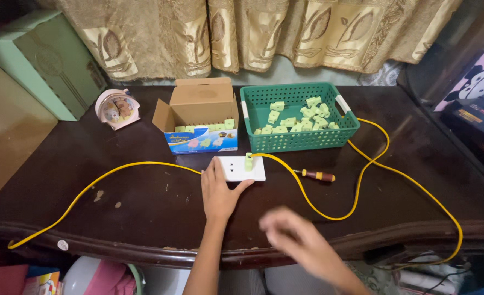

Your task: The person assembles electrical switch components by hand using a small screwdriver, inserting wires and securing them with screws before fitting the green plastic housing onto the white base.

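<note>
Fingers of my left hand (218, 192) spread flat, pressing the white socket strip (241, 168), long axis left-right on the desk (143, 202) | green plug (248, 161) upright in it | cardboard box (199, 116), green basket (298, 116) both hold green plugs | right hand (296, 240) blurred, grip unclear.

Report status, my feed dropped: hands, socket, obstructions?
Left hand flat on white socket block. Right hand blurred, empty, off the block. Small green plug seated. Nothing blocking.
</note>
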